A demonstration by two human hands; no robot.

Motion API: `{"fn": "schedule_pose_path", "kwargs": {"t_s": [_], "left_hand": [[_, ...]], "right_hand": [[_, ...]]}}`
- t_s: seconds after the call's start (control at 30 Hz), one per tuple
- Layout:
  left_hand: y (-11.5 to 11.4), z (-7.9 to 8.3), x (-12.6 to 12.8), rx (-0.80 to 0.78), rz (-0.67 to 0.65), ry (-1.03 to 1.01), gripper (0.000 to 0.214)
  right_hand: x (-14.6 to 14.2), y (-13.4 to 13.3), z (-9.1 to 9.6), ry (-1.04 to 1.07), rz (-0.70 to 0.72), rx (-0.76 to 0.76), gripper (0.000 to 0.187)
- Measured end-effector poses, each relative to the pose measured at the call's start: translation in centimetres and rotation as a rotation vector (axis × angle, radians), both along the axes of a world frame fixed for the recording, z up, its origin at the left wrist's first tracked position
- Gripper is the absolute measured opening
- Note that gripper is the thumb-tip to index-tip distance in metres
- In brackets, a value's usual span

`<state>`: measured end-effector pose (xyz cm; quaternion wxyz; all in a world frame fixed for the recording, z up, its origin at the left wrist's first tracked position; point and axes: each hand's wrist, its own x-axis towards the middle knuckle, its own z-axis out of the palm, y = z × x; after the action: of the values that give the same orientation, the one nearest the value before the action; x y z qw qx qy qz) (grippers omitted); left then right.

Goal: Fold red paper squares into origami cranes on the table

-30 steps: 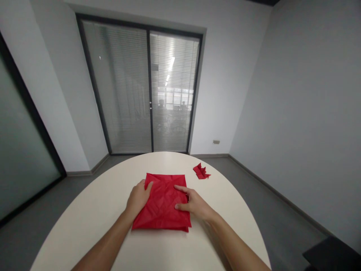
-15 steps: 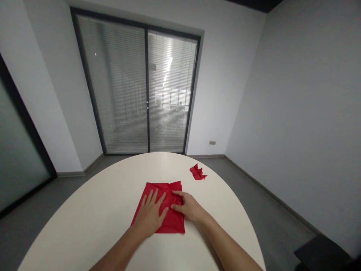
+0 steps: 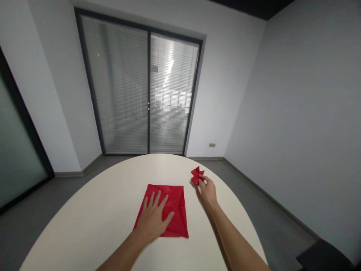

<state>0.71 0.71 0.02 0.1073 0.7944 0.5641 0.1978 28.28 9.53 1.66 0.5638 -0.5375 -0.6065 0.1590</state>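
Observation:
A flat red cloth [image 3: 176, 203], folded to a rough square, lies on the white round table [image 3: 107, 203] in front of me. My left hand [image 3: 154, 216] rests flat on it with the fingers spread. My right hand [image 3: 208, 189] is further away and to the right, its fingers pinched on a small folded red paper piece [image 3: 196, 174] that stands at the table's far right side.
A glass sliding door with closed blinds [image 3: 146, 94] fills the far wall. Grey walls stand left and right, with grey floor around the table. A dark object [image 3: 324, 258] sits at the bottom right corner.
My right hand left the red cloth and reached right and away to take hold of the small folded red piece. My left hand stayed flat on the cloth.

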Motion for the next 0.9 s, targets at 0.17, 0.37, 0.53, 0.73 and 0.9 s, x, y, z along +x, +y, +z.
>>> {"fn": "schedule_pose_path", "kwargs": {"t_s": [0.17,0.37,0.53,0.73,0.9], "left_hand": [[-0.3,1.0,0.0,0.129,-0.009,-0.226,0.059],[-1.5,3.4,0.2,-0.079,-0.016,-1.048,0.055],[-2.2,4.7,0.9,-0.441,0.008,-1.534,0.061],[-2.0,4.5,1.3,-0.502,-0.001,-1.523,0.045],[-1.8,4.2,1.1,-0.268,0.036,-1.422,0.042]], "right_hand": [[-3.9,-3.6,3.0,0.119,0.092,0.033,0.033],[-9.1,-8.6,5.0,-0.009,0.385,0.231,0.016],[-10.6,-9.8,3.7,0.018,0.429,0.341,0.013],[-11.1,-9.6,2.9,0.265,0.440,0.217,0.026],[-11.4,-10.3,4.5,0.310,0.662,0.044,0.089]]}}
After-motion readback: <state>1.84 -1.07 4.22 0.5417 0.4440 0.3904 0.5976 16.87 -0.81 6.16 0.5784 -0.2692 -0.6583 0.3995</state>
